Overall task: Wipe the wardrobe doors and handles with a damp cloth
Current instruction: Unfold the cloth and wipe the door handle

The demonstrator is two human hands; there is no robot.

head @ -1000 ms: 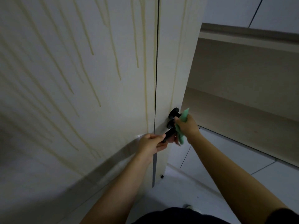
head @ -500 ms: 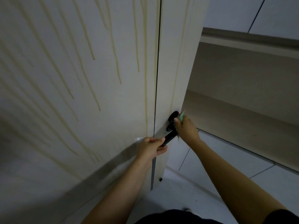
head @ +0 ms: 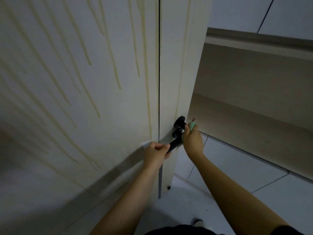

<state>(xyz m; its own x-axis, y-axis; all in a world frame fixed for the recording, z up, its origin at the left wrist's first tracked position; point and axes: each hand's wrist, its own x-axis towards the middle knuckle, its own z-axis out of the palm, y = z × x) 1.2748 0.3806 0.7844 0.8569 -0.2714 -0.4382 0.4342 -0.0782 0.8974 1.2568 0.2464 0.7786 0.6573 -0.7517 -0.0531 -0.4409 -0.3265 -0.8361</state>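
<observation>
Right hand (head: 193, 141) presses green cloth (head: 192, 127) against black handle (head: 179, 126)

Dim, greyish light in here. Pale floor tiles (head: 237, 168) with dark grout lines run off to the right, meeting a long beige panel (head: 254, 85) capped by a lighter ledge (head: 254, 39).

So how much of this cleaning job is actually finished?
Little looks done: yellowish drip streaks cover the door. In hand is the black handle: the left hand holds its lever while the right hand rubs it with a green cloth. The doors are left.
</observation>
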